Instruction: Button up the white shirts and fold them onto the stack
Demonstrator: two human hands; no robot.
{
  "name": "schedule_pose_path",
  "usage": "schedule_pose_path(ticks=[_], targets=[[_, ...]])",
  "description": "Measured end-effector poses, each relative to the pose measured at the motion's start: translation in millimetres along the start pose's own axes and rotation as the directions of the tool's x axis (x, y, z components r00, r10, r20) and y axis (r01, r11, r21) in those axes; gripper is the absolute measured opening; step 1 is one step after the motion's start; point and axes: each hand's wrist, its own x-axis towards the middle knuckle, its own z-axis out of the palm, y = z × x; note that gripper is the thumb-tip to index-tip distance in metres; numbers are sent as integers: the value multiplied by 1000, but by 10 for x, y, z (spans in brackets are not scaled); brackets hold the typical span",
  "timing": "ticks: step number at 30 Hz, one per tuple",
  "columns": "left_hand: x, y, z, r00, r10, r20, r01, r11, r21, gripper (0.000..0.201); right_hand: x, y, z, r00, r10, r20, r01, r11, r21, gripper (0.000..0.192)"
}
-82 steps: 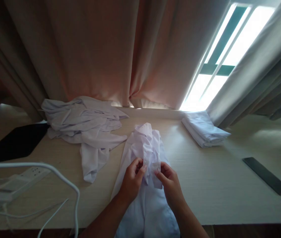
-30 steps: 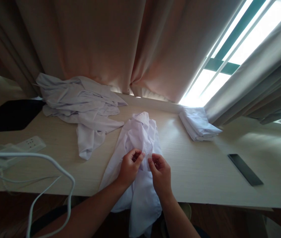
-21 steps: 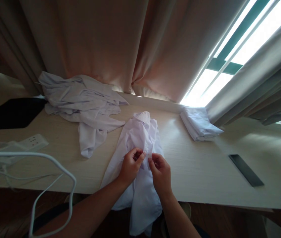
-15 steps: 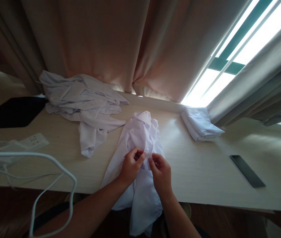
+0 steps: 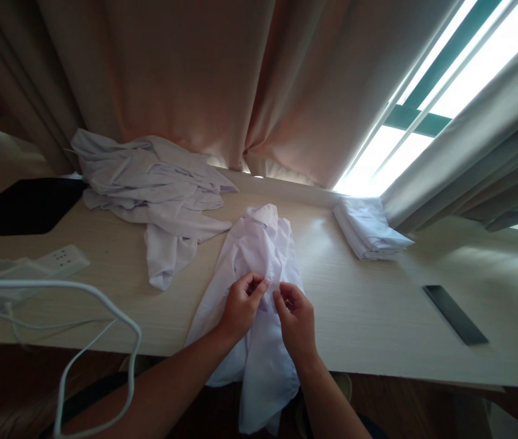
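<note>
The left hand (image 5: pixel 240 308) and right hand (image 5: pixel 296 320) pinch the front of the white shirt (image 5: pixel 259 256) lying on the table (image 5: pixel 368 317); one folded shirt (image 5: pixel 371 228) sits by the window; a rumpled pile (image 5: pixel 149 189) waits.

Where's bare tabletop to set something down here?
Widest bare patch: between the held shirt, the folded stack and the dark phone. A smaller patch lies between the power strip and the loose pile. Crowded: the left edge with the white cables.
</note>
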Motion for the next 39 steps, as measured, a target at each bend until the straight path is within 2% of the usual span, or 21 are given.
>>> schedule_pose_path(ticks=[7, 16, 23, 32, 39], targets=[[5, 11, -21, 999, -9, 40, 7, 1000, 26, 25, 0, 11, -6, 1000, -13, 14, 14, 1000, -21, 23], [18, -10, -12, 1000, -16, 16, 15, 998, 53, 26, 5, 0, -12, 1000, 15, 22, -16, 1000, 24, 25], [17, -23, -9, 1000, -26, 7, 26, 997, 66, 28, -2, -15, -40, 1000, -9, -1, 9, 1000, 29, 24], [21, -45, -5, 1000, -8, 14, 7, 995, 96, 29, -10, -14, -44, 1000, 15, -21, -14, 999, 44, 23], [32, -64, -7, 999, -33, 28, 31, 996, 83, 29, 25, 17, -33, 998, 62, 0, -62, 991, 119, 23]])
